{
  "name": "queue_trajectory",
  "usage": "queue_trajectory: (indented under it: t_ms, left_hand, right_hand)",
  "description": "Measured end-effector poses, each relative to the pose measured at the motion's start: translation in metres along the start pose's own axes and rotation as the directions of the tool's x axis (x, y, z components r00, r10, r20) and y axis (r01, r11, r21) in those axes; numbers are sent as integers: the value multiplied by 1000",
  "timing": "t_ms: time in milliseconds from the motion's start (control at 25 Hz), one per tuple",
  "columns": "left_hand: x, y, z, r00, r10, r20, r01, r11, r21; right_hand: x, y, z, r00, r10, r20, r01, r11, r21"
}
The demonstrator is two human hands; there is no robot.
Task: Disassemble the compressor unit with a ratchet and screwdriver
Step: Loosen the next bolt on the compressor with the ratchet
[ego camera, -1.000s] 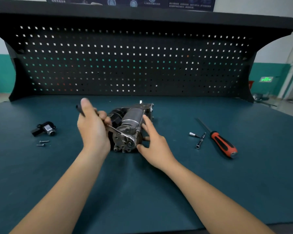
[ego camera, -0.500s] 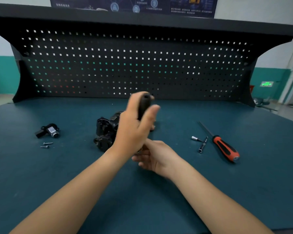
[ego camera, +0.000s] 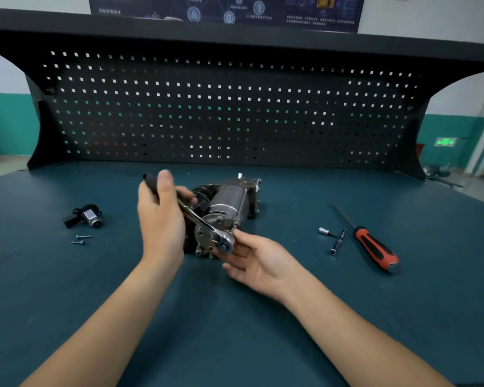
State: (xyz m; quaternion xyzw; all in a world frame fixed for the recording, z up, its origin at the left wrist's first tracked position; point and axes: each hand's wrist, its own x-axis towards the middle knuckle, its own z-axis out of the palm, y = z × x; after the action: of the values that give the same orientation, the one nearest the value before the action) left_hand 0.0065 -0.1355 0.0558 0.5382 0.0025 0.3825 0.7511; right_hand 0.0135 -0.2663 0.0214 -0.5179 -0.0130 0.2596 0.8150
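The compressor unit [ego camera: 229, 202], a grey metal cylinder with a dark motor end, lies on the teal bench top [ego camera: 235, 317] in the middle. My left hand [ego camera: 161, 219] grips the black handle of the ratchet [ego camera: 199, 219], whose shiny head sits on the compressor's near end face. My right hand [ego camera: 259, 259] lies palm up just right of that face, fingertips touching the ratchet head. The orange and black screwdriver [ego camera: 375, 248] lies on the bench to the right.
A small removed part [ego camera: 87, 216] and two loose screws [ego camera: 80, 239] lie at the left. A socket [ego camera: 324, 231] and an extension bar [ego camera: 338, 242] lie beside the screwdriver. A black pegboard [ego camera: 229, 113] closes the back of the bench.
My left hand swung the ratchet handle from the left up over the compressor and back to the left. My right hand stayed at the near end, now palm up by the ratchet head.
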Motion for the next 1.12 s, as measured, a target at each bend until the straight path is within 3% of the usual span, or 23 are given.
queue_trajectory:
  t_ms: [80,120,160,200,240,280,320,400,440,480,560,720,760,840,880,920,960,1040,1120]
  left_hand:
    - [-9,12,10,936,181,301,-205,977,52]
    - [-15,16,14,820,232,523,-337,935,114]
    - [-21,18,19,633,221,742,-509,841,184]
    - [-26,19,23,452,158,878,-685,693,227]
    - [-29,18,26,372,125,920,-788,566,241]
    - [-29,18,26,392,148,908,-801,541,258]
    - [-27,20,23,498,215,840,-728,630,270]
    - [-14,17,8,820,239,520,-415,874,253]
    - [-6,13,-3,912,220,347,-325,904,280]
    - [0,9,-13,953,198,228,-269,902,339]
    - [4,5,-22,976,151,155,-205,876,436]
    - [-13,9,-2,931,185,316,-264,936,231]
    - [-21,10,2,863,258,435,-395,880,262]
    - [-34,7,5,616,277,737,-669,678,305]
    - [-36,2,4,512,258,820,-750,600,279]
    - [-36,1,1,484,230,844,-755,598,269]
    - [-34,1,-1,538,237,809,-721,626,296]
    - [-27,0,-6,756,233,612,-531,765,364]
    - [-21,-3,-9,932,9,361,-121,950,288]
  right_hand:
    - [0,0,1,1000,12,-20,-12,1000,-25]
    - [-1,-1,1,999,18,-28,-19,999,-37]
    - [0,-1,0,999,11,-35,-13,999,-51]
    - [1,-2,-1,999,-6,-46,3,998,-66]
    - [1,-1,-2,998,-21,-53,17,997,-75]
    - [1,-1,-2,999,-26,-47,22,997,-78]
    - [0,0,-3,999,-20,-27,18,997,-75]
    - [-1,1,-3,1000,8,21,-7,999,-52]
    - [-1,1,-3,999,20,40,-19,999,-40]
    - [0,1,-3,998,25,58,-23,999,-34]
    - [1,1,-2,997,20,76,-18,999,-27]
    - [0,1,1,1000,19,16,-18,999,-40]
    - [0,2,1,1000,11,-5,-11,999,-49]
    - [4,4,1,999,-16,-38,15,999,-37]
    - [5,6,1,999,-31,-41,30,999,-25]
    - [4,7,1,999,-40,-34,39,999,-22]
    - [4,7,1,999,-40,-25,40,999,-33]
    - [1,4,0,999,-32,-7,31,999,-37]
    - [-1,2,0,1000,-18,19,18,1000,-17]
